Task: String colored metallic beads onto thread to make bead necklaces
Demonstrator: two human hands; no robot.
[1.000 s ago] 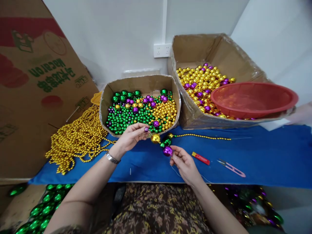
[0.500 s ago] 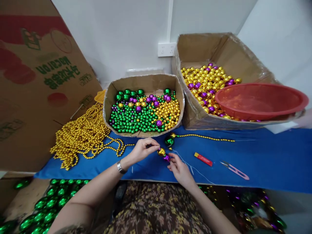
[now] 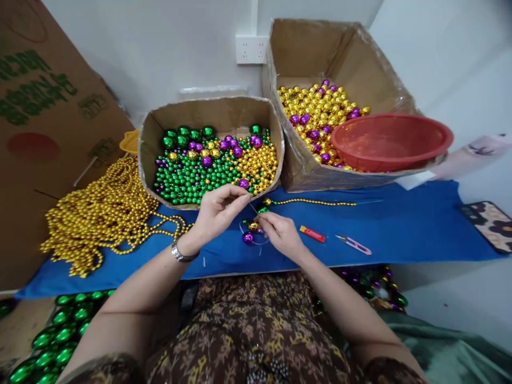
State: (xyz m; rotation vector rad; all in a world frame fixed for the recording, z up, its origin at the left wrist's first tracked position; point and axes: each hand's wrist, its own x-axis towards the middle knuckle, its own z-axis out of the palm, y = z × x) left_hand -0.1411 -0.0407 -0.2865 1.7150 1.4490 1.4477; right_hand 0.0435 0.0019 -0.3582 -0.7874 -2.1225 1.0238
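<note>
Your left hand and right hand pinch a thin strand stretched between them, near side of the smaller carton. It looks light and slippery, best gripped by its ends; the purple bead, nearer you, is probably smooth and apt to roll.

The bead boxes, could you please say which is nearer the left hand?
The smaller box, with green beads, is by the left hand; the other box, with the red basin, stands farther right.
</note>
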